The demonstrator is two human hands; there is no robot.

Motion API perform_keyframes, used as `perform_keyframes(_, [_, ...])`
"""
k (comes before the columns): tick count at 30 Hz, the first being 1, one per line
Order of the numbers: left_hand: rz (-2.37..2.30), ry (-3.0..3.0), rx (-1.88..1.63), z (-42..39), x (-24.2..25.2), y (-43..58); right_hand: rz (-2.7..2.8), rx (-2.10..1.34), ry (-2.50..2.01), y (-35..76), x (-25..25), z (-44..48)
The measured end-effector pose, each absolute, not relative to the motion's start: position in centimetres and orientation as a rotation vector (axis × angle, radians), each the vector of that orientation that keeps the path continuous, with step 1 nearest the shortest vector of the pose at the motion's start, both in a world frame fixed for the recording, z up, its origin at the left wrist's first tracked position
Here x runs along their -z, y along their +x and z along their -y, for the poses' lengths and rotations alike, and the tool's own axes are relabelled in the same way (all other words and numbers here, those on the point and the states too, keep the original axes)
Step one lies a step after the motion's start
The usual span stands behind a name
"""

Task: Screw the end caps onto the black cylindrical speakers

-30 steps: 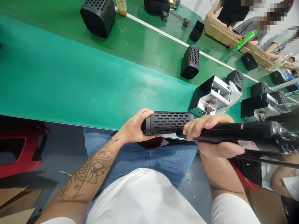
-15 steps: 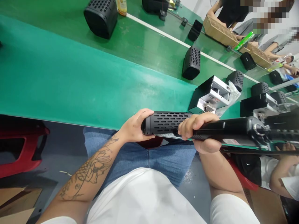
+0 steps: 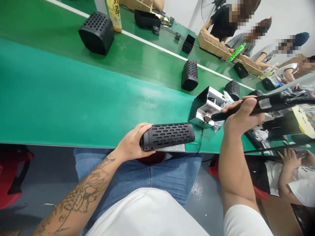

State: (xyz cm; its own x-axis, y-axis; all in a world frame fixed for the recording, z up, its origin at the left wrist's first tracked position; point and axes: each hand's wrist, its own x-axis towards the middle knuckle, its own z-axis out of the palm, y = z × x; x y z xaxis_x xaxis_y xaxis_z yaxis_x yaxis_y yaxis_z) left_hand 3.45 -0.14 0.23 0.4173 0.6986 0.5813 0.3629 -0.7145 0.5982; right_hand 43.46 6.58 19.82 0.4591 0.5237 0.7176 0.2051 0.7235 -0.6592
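My left hand (image 3: 131, 143) is closed round the left end of a black speaker housing (image 3: 171, 135) with a slotted grille. The housing lies on its side at the table's near edge. Away to its right, my right hand (image 3: 242, 118) grips a black electric screwdriver (image 3: 269, 102), held nearly level. Its tip points left and meets the front of a silver and black screw feeder (image 3: 200, 103); whether it touches a screw there is too small to see.
Black speaker housings, such as one at the back left (image 3: 97, 32) and one beyond the feeder (image 3: 190, 75), stand on the green table (image 3: 98, 98). A yellow bottle (image 3: 114, 16) is behind. Co-workers sit across and at the right. A red stool (image 3: 14, 177) is at lower left.
My right hand has lifted the screwdriver off the speaker housing's right end and carried it up and right to the screw feeder. My left hand keeps its hold. The view has shifted.
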Motion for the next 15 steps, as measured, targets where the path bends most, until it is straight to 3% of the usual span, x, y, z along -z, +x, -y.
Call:
perform_keyframes(8, [-0.928, 2.329, -1.204, 0.3, -0.3, 4.0, 1.002, -0.165, -0.994, 46.2, -16.4, -8.5])
perform_keyframes(15, [-0.918, 2.300, -1.193, 0.2, -0.1, 4.0, 0.914, -0.255, -0.869, 42.0, -20.4, -3.9])
